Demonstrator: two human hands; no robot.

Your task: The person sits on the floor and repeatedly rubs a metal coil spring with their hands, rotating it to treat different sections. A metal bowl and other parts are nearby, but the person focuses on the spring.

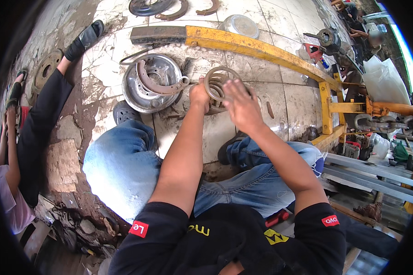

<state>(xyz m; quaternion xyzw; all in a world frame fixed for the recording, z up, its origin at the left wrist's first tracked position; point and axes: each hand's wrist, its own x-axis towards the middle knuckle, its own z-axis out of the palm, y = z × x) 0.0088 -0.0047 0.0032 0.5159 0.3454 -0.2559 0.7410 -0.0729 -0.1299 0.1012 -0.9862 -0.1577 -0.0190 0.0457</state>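
Note:
I sit on a tiled floor with my knees apart in blue jeans. My left hand [199, 94] grips the left edge of a rusty curved metal ring piece [217, 78], which looks like a brake shoe, held up in front of me. My right hand [240, 104] lies over its right side with the fingers spread across it. Just left of my hands a shiny round metal drum plate [150, 87] rests on the floor, with another curved rusty shoe [157, 84] lying across it.
A long yellow steel frame [261, 50] runs across the floor behind my hands and bends down at the right. Another person in black trousers [36, 133] sits at the left. More round metal parts [147, 6] lie at the top; chains and tools [381, 123] crowd the right.

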